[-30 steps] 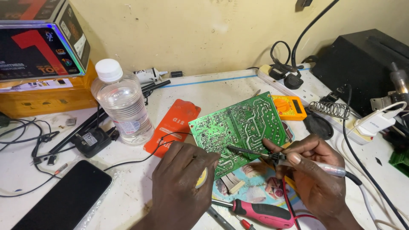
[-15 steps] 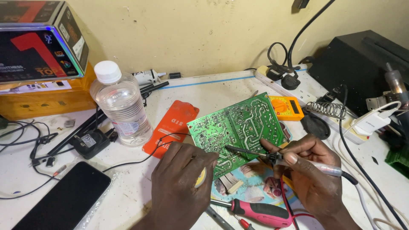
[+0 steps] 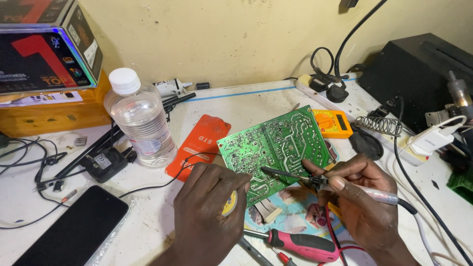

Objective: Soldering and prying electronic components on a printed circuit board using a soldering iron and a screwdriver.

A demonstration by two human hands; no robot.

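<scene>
The green circuit board (image 3: 276,148) lies solder side up in the middle of the bench (image 3: 236,106), tilted, barely shifted from a second ago. My right hand (image 3: 362,204) has its fingers clamped on the soldering iron (image 3: 315,180), whose tip has crept slightly further in over the board's near edge. My left hand (image 3: 207,207) stays curled shut over a yellow solder reel (image 3: 228,203) at the board's corner. A pink screwdriver (image 3: 300,245) lies just below, a water bottle (image 3: 140,120) well off left

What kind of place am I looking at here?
Most likely an electronics repair bench: a green circuit board under a soldering iron, an orange multimeter, and a coiled iron stand on a cluttered white table.
</scene>
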